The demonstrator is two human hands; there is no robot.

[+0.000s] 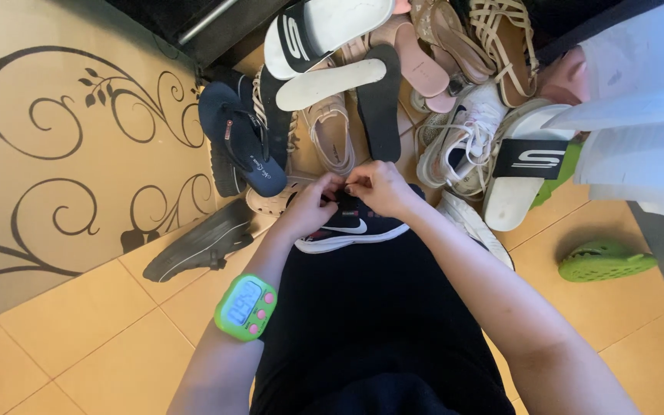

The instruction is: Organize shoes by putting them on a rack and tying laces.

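A dark navy sneaker [351,227] with a white sole lies on the tiled floor just past my black-clad lap. My left hand [313,201] and my right hand [378,187] meet over its top, fingers pinched on its dark laces. My left wrist carries a green digital timer [246,307] with pink buttons. The sneaker's front part is hidden under my hands.
A heap of footwear lies beyond: navy flip-flops [240,146], black-and-white slides [324,31], beige strappy sandals [501,38], a white sneaker [463,134], a white slide [528,165]. A dark shoe [201,242] lies left, a green clog [605,260] right. A patterned cream wall [71,138] stands left.
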